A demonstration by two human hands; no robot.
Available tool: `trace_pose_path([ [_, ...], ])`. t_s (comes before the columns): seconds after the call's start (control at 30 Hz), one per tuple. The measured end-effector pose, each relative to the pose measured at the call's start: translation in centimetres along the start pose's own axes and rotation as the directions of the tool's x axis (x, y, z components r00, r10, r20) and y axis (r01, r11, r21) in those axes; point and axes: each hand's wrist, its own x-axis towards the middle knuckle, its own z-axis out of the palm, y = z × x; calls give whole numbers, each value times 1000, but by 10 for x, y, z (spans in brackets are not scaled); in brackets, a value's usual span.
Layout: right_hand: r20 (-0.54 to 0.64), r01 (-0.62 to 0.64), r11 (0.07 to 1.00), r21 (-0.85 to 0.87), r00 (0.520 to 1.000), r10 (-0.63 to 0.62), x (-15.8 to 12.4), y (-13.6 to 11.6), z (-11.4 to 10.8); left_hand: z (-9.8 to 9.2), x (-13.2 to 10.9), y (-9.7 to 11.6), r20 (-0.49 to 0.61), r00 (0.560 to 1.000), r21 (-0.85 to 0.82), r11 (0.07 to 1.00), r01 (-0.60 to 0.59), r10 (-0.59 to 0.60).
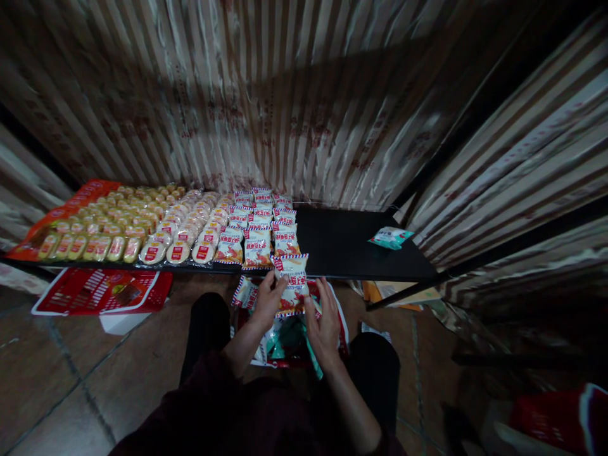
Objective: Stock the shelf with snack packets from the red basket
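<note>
A white snack packet [294, 275] with a striped edge and red-orange print is upright above the shelf's front edge. My left hand [266, 301] pinches its left side between thumb and fingers. On the other side, my right hand [325, 323] has its fingers stretched out, the thumb by the packet's lower right edge. Below both hands a red basket [342, 320] holds green packets [285, 339] and more white packets, partly hidden by my forearms. Rows of matching snack packets [258, 246] stand on the black shelf [332, 244] just behind.
Round wrapped cakes [178, 252] and yellow wrapped cakes [90, 247] fill the shelf's left. One green packet [390, 238] lies at the right end. A red basket [102, 291] is under the shelf at left. Dark posts [456, 269] and striped sheeting [280, 114] surround the shelf.
</note>
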Motion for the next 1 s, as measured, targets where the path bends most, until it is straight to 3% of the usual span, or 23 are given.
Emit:
trace_pose_path([
  [0.07,84,200,973,-112,978,-192,9,-5,-1,1,-2,2,18,999,43,999,-28,27],
  [0.13,160,292,943,-161,950,-267,16,-9,2,2,-4,3,26,999,59,997,-50,48],
  [0.3,222,297,943,-146,939,-262,20,-8,12,2,-4,4,0,999,75,996,-40,40],
  [0.43,197,170,985,-33,967,-161,20,-7,10,-1,0,2,25,1000,30,1000,4,-4],
  [0.53,202,-71,989,132,978,43,23,-10,4,-3,2,0,48,996,-66,994,82,-79],
  [0.6,269,-281,921,271,940,208,25,-14,0,-4,4,-2,42,993,-117,986,119,-115],
  [0.67,358,-417,827,378,889,285,26,-17,-3,-4,5,-6,12,992,-142,982,127,-127],
  [0.8,455,-460,745,484,859,236,24,-21,-8,-4,7,-12,-89,986,-145,981,130,-144],
  [1.0,457,-418,783,461,868,194,18,-30,-12,1,8,-9,-229,973,-88,996,22,-42],
])
